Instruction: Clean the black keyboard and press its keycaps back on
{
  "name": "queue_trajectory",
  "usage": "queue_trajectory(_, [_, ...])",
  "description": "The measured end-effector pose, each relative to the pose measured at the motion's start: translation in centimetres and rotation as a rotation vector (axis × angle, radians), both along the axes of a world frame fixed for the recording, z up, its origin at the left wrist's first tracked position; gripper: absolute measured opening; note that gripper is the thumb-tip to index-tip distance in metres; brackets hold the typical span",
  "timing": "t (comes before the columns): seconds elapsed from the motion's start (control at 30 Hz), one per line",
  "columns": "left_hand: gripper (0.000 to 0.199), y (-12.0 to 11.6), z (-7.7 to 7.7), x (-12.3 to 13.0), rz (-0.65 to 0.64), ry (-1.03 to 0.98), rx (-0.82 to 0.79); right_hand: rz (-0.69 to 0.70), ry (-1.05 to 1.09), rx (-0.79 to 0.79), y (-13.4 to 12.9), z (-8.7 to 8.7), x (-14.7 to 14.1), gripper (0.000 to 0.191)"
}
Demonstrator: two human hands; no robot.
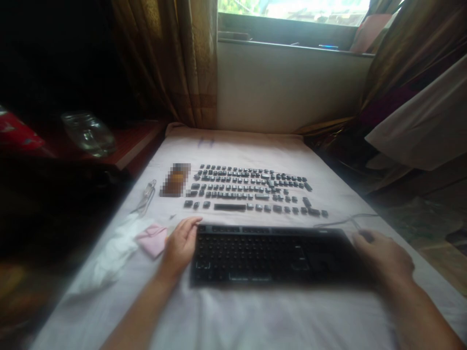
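A black keyboard base [251, 253], its keycaps off over most of its face, lies on the white cloth in front of me. My left hand [181, 243] grips its left end, fingers reaching to the upper left corner. At the right end, my right hand [385, 255] is closed and blurred; a small dark patch shows at its fingers, but I cannot make out what they hold. A thin cable [350, 217] runs close to that hand. Beyond the keyboard, the loose black keycaps [233, 187] are laid out in rows, with the long space bar [229, 207] in the nearest row.
A pixelated brown item [177, 180] lies left of the keycaps. Nearer are a clear slender object [148, 190], a pink folded cloth [152, 239] and a crumpled white cloth [118, 248]. A glass jar [88, 133] rests on a wooden surface at left; curtains [193, 63] flank the window.
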State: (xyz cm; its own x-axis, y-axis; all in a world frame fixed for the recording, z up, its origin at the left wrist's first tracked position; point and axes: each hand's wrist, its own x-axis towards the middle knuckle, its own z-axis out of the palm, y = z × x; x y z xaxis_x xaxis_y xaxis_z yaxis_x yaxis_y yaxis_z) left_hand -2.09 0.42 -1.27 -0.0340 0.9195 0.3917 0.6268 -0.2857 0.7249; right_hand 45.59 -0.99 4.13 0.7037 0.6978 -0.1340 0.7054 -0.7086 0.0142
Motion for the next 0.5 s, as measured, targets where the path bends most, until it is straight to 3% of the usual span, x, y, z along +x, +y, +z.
queue_trajectory(0.17, [0.029, -0.2, 0.4, 0.0, 0.002, 0.007, 0.008, 0.001, -0.044, 0.027, -0.2, -0.8, -0.1, 0.065])
queue_trajectory(0.37, [0.029, -0.1, 0.9, -0.6, 0.043, 0.041, 0.022, 0.009, -0.083, 0.287, -1.1, -2.7, 1.0, 0.063])
queue_trajectory(0.5, [0.031, -0.2, 1.5, -1.1, 0.109, 0.075, 0.027, -0.034, -0.045, 0.368, -1.4, -3.2, 1.7, 0.055])
